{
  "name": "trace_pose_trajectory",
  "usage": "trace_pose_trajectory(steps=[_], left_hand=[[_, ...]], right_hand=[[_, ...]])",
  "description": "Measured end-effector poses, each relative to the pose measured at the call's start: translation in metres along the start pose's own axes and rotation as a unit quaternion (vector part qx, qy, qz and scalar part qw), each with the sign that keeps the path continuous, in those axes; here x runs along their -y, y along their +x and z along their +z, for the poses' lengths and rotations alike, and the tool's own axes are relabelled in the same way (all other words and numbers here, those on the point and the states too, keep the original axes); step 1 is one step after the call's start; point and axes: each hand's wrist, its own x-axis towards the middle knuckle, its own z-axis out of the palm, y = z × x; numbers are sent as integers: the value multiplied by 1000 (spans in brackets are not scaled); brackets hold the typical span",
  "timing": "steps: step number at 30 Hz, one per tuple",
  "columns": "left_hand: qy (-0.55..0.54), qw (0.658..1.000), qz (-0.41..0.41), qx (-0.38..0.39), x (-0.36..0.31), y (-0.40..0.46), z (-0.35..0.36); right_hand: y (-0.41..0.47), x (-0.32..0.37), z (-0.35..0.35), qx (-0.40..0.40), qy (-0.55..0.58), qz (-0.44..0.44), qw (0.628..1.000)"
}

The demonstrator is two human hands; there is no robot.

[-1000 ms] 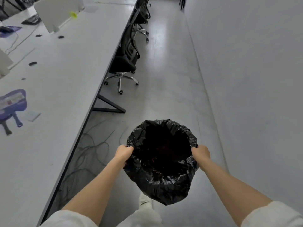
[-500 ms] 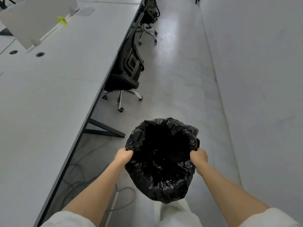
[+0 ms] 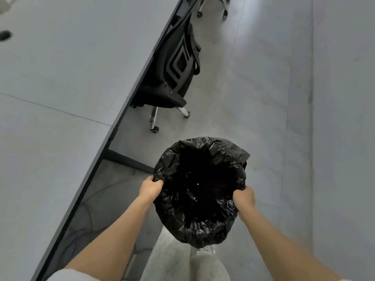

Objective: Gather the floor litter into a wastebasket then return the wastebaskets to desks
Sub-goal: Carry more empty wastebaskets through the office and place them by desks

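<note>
A wastebasket (image 3: pixel 199 222) lined with a crumpled black plastic bag hangs in the air in front of me, above the grey floor. My left hand (image 3: pixel 151 188) grips its left rim and my right hand (image 3: pixel 244 197) grips its right rim. The inside of the wastebasket is dark; what lies in it cannot be made out. No loose litter shows on the floor around it.
A long white desk (image 3: pixel 60 98) with a dark edge runs along the left. A black office chair (image 3: pixel 174 78) on castors is tucked at its edge, and a second chair's base (image 3: pixel 213 5) shows farther off. Cables (image 3: pixel 85 220) lie under the desk. A grey wall (image 3: pixel 343 118) lines the right.
I have walked forward along the aisle with the wastebasket held in both hands. The chair is nearer, and the desk items at the far left have dropped out of view.
</note>
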Motion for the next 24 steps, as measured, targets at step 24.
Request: trace_pose_trajectory(steps=[24], left_hand=[[-19,983,-180,-9,94,366,92]], right_hand=[[279,-59,227,182,36,90,978]])
